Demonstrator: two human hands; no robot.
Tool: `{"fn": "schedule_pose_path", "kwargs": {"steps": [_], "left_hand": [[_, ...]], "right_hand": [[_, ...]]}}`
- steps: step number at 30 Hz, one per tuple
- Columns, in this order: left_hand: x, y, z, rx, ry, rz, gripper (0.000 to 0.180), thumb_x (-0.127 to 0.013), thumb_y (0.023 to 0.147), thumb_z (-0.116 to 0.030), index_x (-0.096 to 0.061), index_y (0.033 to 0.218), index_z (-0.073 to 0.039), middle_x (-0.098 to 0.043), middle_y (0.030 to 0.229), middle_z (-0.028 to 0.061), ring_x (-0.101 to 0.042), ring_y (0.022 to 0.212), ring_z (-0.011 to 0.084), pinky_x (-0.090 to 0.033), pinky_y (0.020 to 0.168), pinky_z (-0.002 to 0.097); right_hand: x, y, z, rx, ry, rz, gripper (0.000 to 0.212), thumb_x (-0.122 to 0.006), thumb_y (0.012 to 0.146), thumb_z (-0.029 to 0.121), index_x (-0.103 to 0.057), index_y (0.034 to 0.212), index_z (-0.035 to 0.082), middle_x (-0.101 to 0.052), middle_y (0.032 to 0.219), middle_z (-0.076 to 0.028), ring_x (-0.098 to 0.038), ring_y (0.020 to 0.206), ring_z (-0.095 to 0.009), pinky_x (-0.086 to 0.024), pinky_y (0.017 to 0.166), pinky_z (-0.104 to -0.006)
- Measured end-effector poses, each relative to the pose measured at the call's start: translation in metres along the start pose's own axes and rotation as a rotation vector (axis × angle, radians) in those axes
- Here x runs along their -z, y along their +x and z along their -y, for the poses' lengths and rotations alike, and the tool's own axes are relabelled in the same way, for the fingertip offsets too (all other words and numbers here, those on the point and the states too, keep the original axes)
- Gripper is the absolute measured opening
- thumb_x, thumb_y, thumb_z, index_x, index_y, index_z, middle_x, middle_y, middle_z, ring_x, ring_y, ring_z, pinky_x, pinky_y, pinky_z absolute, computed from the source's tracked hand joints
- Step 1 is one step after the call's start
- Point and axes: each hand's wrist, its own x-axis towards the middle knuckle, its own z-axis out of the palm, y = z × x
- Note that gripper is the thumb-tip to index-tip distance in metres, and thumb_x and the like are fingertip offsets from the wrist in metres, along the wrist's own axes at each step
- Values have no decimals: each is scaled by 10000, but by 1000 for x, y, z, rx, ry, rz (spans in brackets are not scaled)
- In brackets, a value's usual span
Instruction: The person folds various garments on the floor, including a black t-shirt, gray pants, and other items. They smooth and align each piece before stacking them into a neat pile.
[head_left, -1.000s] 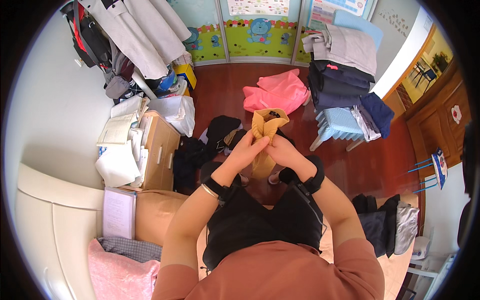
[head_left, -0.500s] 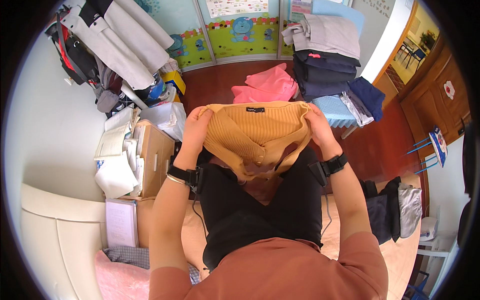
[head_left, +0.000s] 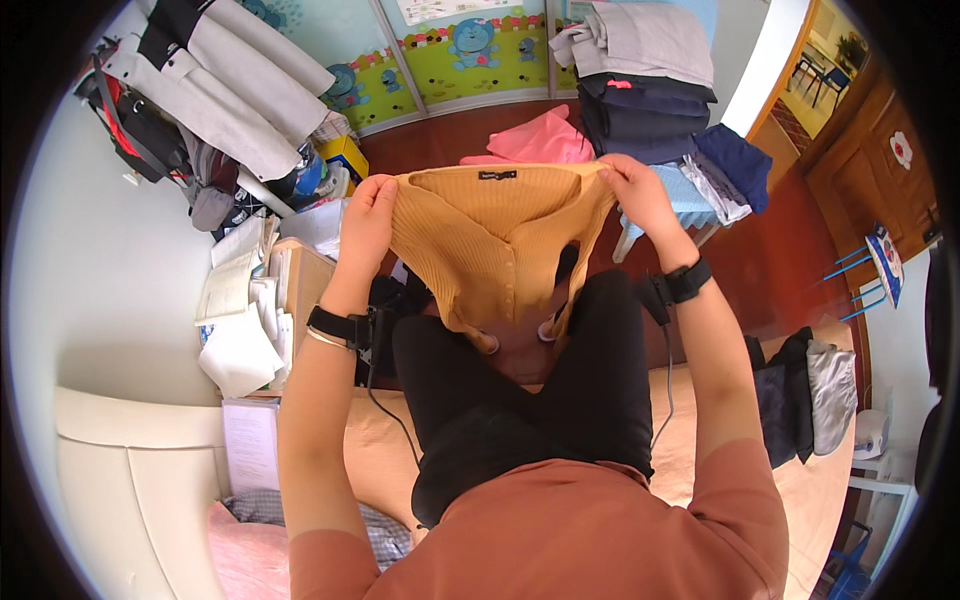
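Observation:
A mustard-yellow ribbed knit cardigan (head_left: 490, 240) hangs stretched out in front of me, above my knees. Its buttoned front faces me, and a dark label shows inside the neckline. At its left shoulder my left hand (head_left: 366, 215) is closed on the knit. My right hand (head_left: 636, 190) pinches the opposite shoulder between thumb and fingers. The lower part of the garment droops between my legs, with my feet partly seen below it. Each wrist wears a black strap with a small device and a cable.
Folded dark and grey clothes (head_left: 650, 110) are stacked on a light blue stool ahead right. Pink cloth (head_left: 530, 138) lies beyond the cardigan. A wooden cabinet (head_left: 308, 275) with papers stands at left. More folded clothes (head_left: 790, 400) lie on the bed (head_left: 680, 440) at right.
Both hands have risen and moved farther forward and apart, spreading the cardigan. Its front panel now hangs straighter, with the button row in view.

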Motion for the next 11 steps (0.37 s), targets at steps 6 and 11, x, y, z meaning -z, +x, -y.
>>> {"fn": "schedule_pose_path", "kwargs": {"steps": [6, 11], "left_hand": [[9, 10, -16, -33, 67, 162, 190, -552, 893, -207, -582, 885, -20, -539, 777, -31, -476, 732, 61, -396, 661, 206], [23, 21, -35, -36, 426, 240, 203, -637, 833, -213, -599, 881, -20, -556, 756, -24, -479, 713, 54, -394, 643, 202]], "right_hand": [[-3, 27, 13, -238, 584, 47, 191, -520, 874, 159, -586, 951, -3, -582, 818, -24, -526, 770, -98, -428, 708, -241], [20, 52, 20, 34, 236, 29, 206, -562, 865, 210, -586, 924, 14, -581, 770, -34, -512, 735, -100, -426, 688, -245]]}}
